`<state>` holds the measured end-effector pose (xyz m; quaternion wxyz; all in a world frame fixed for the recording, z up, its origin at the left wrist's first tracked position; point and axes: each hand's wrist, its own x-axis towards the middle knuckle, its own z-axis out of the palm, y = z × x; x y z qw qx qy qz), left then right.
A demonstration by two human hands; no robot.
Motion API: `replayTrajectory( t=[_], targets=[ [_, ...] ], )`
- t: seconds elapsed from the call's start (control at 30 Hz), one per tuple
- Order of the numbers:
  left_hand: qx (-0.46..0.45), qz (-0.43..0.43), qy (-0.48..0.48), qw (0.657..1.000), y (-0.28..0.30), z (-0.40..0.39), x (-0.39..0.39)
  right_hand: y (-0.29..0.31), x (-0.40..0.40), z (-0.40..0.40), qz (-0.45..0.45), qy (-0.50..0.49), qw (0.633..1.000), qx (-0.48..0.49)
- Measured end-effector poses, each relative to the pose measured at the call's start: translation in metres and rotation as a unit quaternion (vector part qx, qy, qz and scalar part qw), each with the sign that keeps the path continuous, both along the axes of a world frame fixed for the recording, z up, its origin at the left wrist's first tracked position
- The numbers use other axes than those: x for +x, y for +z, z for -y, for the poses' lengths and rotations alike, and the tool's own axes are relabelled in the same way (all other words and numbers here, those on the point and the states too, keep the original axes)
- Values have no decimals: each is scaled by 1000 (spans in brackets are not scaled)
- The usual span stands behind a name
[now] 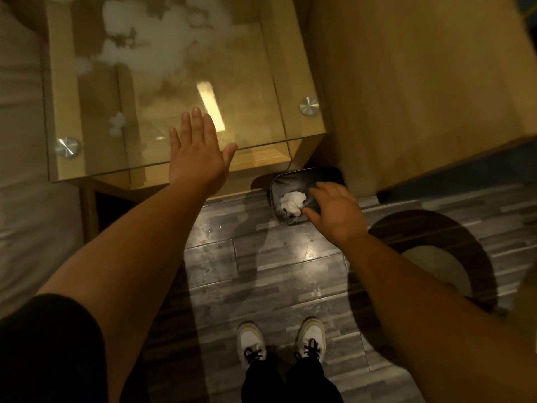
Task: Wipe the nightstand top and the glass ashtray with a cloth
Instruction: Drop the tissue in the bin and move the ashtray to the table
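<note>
Nightstand top (180,82), glass and smeared, lies under the open, empty left hand (197,152), while the right hand (334,210), loosely open, hovers over a bin's (334,173) white wad (292,202); wiping seems finished or paused, no ashtray shows, and whether the wad is the cloth is unclear.

The glass tabletop (162,91) lies bare across its middle, with only metal studs (309,106) at the near corners. The left hand (197,152) spreads flat over the front edge. A wooden panel (421,82) walls the right side and the bed (20,141) the left. On the floor (261,271), the black bin (305,181) fills the corner under the right hand (334,210).
</note>
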<state>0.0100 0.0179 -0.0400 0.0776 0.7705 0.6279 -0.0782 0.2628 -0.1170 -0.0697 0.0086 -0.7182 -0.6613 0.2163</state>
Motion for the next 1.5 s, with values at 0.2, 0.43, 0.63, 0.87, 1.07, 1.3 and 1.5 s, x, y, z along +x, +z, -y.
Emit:
replayTrajectory(
  t=[0.2,0.43,0.63,0.87,1.07,1.3,1.5],
  targets=[
    [-9,-56,-37,998,29,7,18,56,22,15,19,1,999,28],
    [33,-34,-119,992,80,50,77,120,48,38,32,-7,998,61],
    [20,-23,-96,995,144,76,69,184,34,24,30,10,997,70],
    [8,-17,-31,999,209,87,2,263,-16,-16,20,67,993,90],
    [28,14,31,999,240,90,-71,280,-80,-46,43,102,991,73],
    [54,25,91,994,244,79,-145,279,-157,-88,37,148,985,80],
    [44,35,126,990,231,48,-181,264,-199,-140,10,180,979,95]
  ],
)
